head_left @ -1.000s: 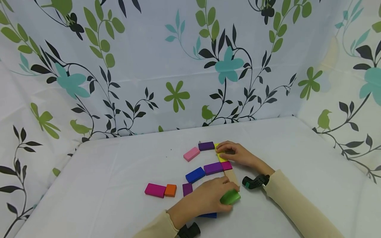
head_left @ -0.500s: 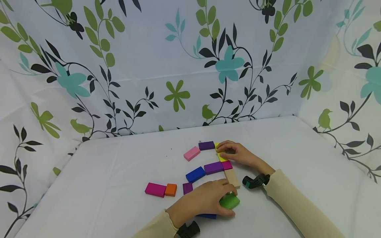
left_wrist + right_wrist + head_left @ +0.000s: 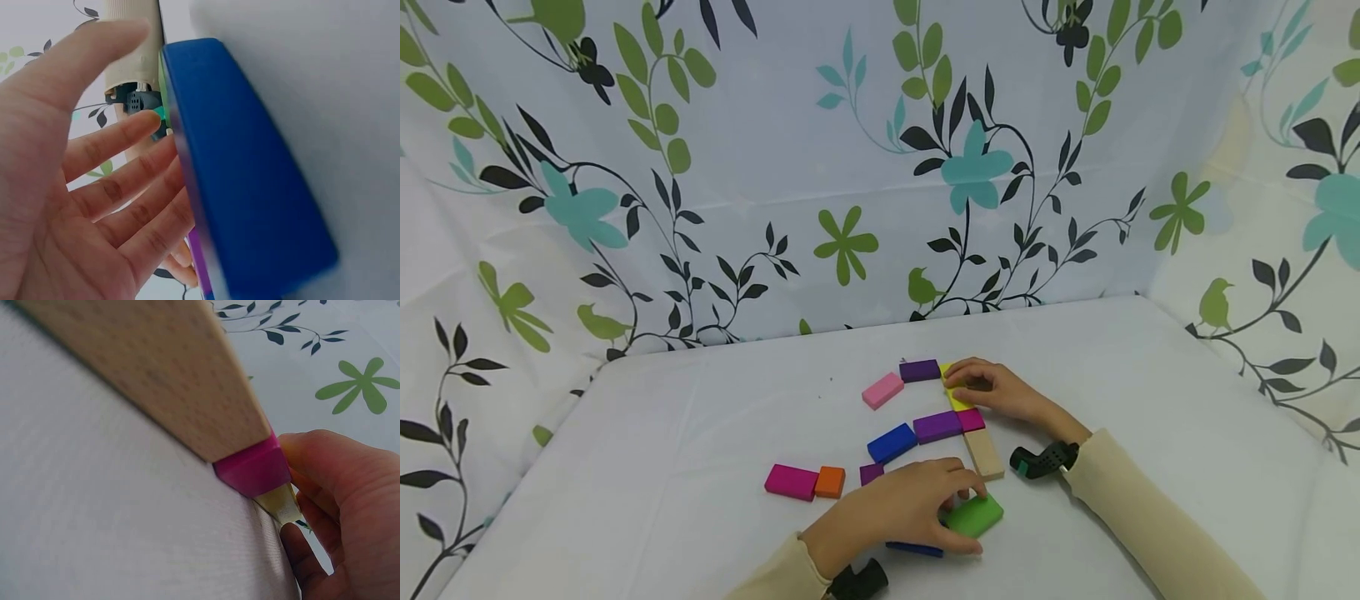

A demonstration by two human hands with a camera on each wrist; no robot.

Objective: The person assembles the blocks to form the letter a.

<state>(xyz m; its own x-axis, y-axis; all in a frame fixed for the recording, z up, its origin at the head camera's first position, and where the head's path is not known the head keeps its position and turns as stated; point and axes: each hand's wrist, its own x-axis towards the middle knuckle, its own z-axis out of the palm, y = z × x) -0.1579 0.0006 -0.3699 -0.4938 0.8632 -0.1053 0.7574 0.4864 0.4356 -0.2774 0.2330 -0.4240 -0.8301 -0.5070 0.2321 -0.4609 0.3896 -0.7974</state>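
Beside the green block (image 3: 979, 517), my left hand (image 3: 906, 504) is spread, thumb near its front side and fingertips near its back edge. The left wrist view has the fingers extended (image 3: 125, 200) behind a large blue block (image 3: 244, 169), which is partly hidden under the hand in the head view. Farther back, my right hand (image 3: 1000, 393) holds the yellow block (image 3: 959, 403) between thumb and fingers as it lies on the table. A small magenta block (image 3: 256, 467) adjoins the yellow one, followed by a plain wooden block (image 3: 162, 375).
Purple (image 3: 937, 427) and blue (image 3: 892, 443) blocks run left from the magenta one. Dark purple (image 3: 919, 371) and pink (image 3: 882, 390) blocks lie at the back. A magenta block (image 3: 791, 482) touches an orange one (image 3: 831, 482) at left. Patterned cloth (image 3: 737, 167) hangs behind the white table (image 3: 625, 483).
My left hand has loosened from the green block, which now lies flat below the wooden one, and has drawn back slightly left. The right hand stays on the yellow block.
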